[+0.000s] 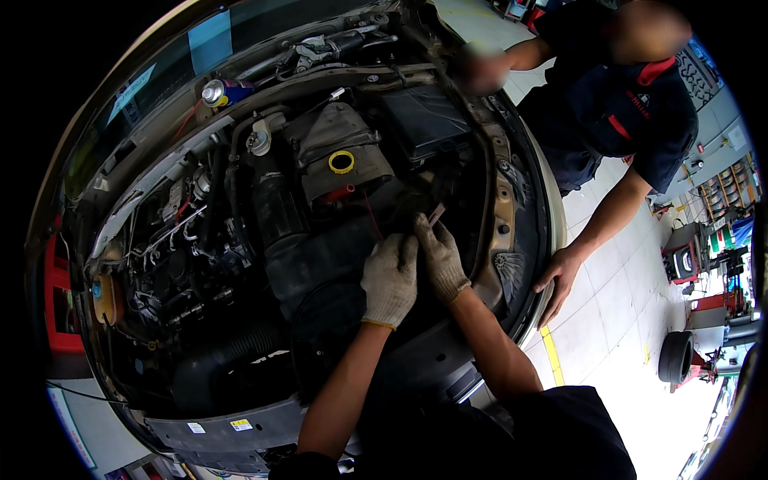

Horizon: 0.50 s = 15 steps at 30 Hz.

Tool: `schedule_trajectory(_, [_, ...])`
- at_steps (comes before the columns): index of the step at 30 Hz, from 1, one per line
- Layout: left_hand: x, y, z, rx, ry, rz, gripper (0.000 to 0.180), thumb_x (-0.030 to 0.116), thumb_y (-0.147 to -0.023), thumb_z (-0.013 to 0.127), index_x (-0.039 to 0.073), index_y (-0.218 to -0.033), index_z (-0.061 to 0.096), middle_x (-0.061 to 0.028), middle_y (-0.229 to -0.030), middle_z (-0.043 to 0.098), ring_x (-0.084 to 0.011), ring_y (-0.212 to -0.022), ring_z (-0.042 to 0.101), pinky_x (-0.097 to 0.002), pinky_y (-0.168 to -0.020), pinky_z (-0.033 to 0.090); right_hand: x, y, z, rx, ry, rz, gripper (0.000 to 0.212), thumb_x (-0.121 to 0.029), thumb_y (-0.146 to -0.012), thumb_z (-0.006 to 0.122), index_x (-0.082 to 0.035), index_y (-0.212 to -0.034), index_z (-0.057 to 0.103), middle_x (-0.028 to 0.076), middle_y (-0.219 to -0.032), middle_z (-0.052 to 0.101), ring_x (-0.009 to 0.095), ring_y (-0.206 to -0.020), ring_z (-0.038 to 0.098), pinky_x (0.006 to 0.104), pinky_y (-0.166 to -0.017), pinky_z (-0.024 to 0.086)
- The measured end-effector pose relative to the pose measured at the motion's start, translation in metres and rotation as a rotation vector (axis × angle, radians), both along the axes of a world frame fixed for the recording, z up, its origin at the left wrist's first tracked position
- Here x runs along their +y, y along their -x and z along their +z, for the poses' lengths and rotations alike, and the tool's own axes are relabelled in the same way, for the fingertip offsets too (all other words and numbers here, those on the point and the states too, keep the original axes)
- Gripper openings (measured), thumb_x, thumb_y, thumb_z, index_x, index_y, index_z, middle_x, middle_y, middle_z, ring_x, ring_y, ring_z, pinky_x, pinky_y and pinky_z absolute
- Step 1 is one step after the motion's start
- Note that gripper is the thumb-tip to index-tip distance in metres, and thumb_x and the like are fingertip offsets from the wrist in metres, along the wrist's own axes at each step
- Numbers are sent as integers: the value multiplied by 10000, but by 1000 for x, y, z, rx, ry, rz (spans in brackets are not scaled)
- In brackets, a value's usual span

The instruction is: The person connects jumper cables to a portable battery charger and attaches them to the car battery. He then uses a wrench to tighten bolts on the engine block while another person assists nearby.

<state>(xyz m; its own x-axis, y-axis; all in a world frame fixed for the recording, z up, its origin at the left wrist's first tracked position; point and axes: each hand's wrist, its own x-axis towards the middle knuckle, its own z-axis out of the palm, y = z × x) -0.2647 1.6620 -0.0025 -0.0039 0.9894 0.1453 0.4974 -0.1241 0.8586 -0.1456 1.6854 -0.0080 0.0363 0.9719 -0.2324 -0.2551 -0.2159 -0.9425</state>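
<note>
At lower centre, two ribbed knit gloves in dull off-white cover the hands: the left hand [390, 280] has its fingers bent close together, though whether they grip anything I cannot tell, while the right hand [442, 264] is nearly closed, pinching a narrow flat strip [437, 214] just above centre frame. A thin red line [370, 214] runs down toward the left fingertips. Beyond, a smooth yellow ring [341, 172] tops a dusty, matte engine cover [328, 132]; a co-worker's bare hand [562, 276] rests at the car's curved edge, right of centre.
</note>
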Motion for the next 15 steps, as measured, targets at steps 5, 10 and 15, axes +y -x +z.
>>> schedule_trajectory(5, [-20,5,5,440,-211,-20,501,329,-977,676,76,-1398,577,-171,-1295,654,-367,-1259,588,-541,-1086,444,13,-3,-16,8,152,-174,464,-388,-1052,589,32,-1245,628,77,-1026,687,187,-960,675,321,-814,545])
schedule_trajectory(10, [-66,6,10,400,-134,25,559,340,-950,713,83,-1425,566,-141,-1380,628,-322,-1314,537,-535,-1092,428,87,-40,-74,-443,221,-40,367,-304,-1021,601,-22,-1250,652,130,-1037,732,243,-885,721,369,-754,579])
schedule_trajectory(15, [-87,10,6,414,-173,-224,328,316,-979,708,46,-1165,720,-104,-1116,744,-280,-1107,677,-466,-1013,512,181,-86,-142,-1799,-4,273,299,-246,-1010,581,-121,-1258,690,179,-1087,763,335,-976,754,406,-792,601])
